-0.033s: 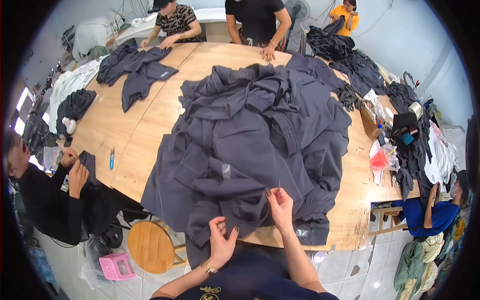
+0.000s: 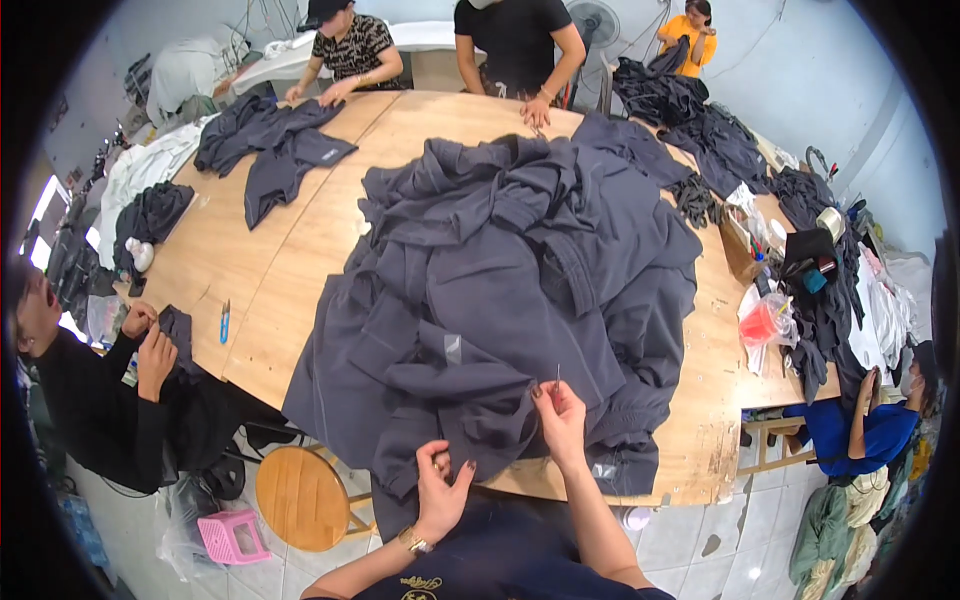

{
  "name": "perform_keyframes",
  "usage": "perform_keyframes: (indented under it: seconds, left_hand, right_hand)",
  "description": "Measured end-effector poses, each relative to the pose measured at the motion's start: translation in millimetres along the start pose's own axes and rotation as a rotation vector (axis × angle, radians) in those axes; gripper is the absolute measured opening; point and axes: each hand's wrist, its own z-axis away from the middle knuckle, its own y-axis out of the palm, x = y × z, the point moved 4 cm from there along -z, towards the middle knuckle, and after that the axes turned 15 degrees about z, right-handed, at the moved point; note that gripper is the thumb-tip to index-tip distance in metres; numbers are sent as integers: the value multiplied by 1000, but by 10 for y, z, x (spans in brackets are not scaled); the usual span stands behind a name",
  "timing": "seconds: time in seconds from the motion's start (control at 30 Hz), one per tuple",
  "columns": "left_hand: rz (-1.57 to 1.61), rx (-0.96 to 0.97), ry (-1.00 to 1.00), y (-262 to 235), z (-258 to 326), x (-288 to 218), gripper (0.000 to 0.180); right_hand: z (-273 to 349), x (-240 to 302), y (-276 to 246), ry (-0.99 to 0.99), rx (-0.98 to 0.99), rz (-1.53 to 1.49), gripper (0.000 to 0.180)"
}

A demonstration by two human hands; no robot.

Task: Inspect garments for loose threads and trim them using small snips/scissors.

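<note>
A big heap of dark grey garments (image 2: pixel 500 290) lies on the table in front of me. At its near edge, my left hand (image 2: pixel 440 500) has its fingers curled against the cloth of one garment (image 2: pixel 480 425), and their tips are partly hidden. My right hand (image 2: pixel 562 420) is closed in a pinch on a thin pointed tool (image 2: pixel 557 373), its slim tip upward; its exact kind is too small to tell. Beside the right fingertips, the same garment's edge rises in a loose fold. A small light label (image 2: pixel 453 349) shows on the cloth beyond my hands.
Blue-handled snips (image 2: pixel 225 322) lie on the wooden table (image 2: pixel 300 240). A person in black (image 2: pixel 95 400) works at left, others at the far side and right. A round stool (image 2: pixel 300 497) and pink plastic stool (image 2: pixel 233 537) stand at lower left; a red drink cup (image 2: pixel 765 318) is at right.
The view has shifted very slightly, so the heap and table sit a little lower. Both hands keep nearly the same pose on the cloth and tool.
</note>
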Motion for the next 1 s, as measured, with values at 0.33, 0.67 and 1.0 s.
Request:
perform_keyframes:
  seconds: [0.33, 0.67, 1.0]
  left_hand:
    - [462, 125, -751, -61, 137, -639, 18]
    - [705, 12, -139, 275, -633, -1280, 21]
    - [921, 98, -395, 460, -565, -756, 32]
  right_hand:
    - [7, 461, 340, -226, 116, 131, 6]
    - [-82, 460, 840, 12, 223, -7, 16]
    - [272, 587, 187, -261, 215, 373, 26]
